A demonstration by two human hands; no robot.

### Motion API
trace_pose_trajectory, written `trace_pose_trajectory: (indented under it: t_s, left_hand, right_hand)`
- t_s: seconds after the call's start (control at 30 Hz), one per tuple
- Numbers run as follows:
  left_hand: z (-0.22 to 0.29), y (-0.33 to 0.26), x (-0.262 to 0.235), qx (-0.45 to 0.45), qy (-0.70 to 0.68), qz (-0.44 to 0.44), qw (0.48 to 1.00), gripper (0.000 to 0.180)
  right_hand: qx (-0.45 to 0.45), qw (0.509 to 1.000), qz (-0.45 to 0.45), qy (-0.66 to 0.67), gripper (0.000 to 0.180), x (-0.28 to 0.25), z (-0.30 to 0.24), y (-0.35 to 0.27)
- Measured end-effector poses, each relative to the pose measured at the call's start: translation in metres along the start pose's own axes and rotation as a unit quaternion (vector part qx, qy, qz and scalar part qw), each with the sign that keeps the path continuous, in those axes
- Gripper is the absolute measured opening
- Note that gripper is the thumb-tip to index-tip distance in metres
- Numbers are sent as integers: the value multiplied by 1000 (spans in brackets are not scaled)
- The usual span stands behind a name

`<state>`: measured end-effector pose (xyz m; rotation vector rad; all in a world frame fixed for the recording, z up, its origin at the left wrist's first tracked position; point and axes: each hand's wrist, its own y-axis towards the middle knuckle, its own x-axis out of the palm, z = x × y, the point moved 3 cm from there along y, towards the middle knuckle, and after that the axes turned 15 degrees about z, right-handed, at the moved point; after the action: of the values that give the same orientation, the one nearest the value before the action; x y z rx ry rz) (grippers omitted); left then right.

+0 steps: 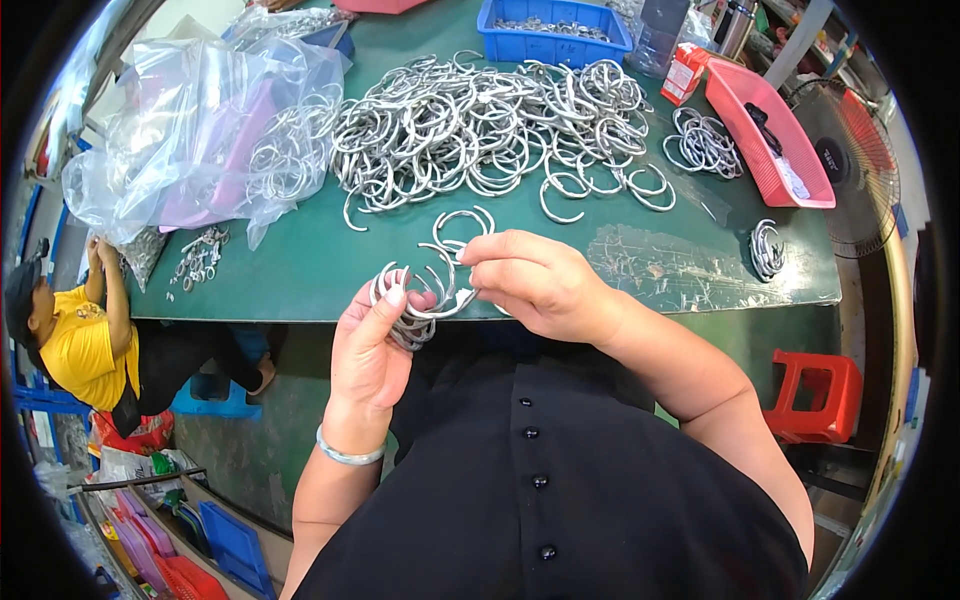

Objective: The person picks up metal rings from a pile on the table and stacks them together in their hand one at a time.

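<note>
My left hand [368, 355] is closed round several silver-coloured open bangles [410, 332], held at the table's near edge. With fingertips pinched together, my right hand [545, 285] grips another silver bangle [447, 262] just beside that bunch. A small white bit shows near its fingers, too small to make out. Just beyond my hands, a loose open bangle [462, 212] lies on the green table [290, 270]. A large tangled heap of the same bangles [430, 130] spreads across the table's middle.
Clear plastic bags [190, 130] cover the left side. A blue tray [555, 45] of small metal parts stands at the back. On the right are a pink basket [770, 140], a bangle stack [767, 250], a fan [840, 160] and a red stool [815, 397]. A person in yellow [90, 340] works at left.
</note>
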<state>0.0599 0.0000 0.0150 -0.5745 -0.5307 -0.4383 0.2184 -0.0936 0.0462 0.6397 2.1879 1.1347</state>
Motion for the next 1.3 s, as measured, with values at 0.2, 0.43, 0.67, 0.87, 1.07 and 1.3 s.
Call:
trace_pose_trajectory:
  t_s: [0.2, 0.43, 0.67, 0.87, 1.07, 1.3]
  left_hand:
    - [-2, 2, -5, 21, 12, -6, 1000, 13]
    - [-1, 0, -6, 63, 40, 0, 997, 13]
    - [2, 2, -4, 72, 48, -2, 996, 13]
    - [2, 0, -5, 61, 44, 1, 997, 13]
    - [4, -1, -5, 58, 29, 11, 998, 14]
    - [9, -1, -12, 58, 8, 33, 998, 17]
  right_hand:
    - [15, 1000, 19, 16, 24, 3, -2, -2]
    - [177, 975, 24, 136, 47, 8, 2, -17]
    - [242, 942, 39, 230, 50, 11, 7, -16]
    - [273, 930, 3, 246, 54, 11, 9, -22]
    - [172, 985, -7, 27, 40, -11, 12, -7]
    - [140, 970, -115, -162, 13, -43, 23, -27]
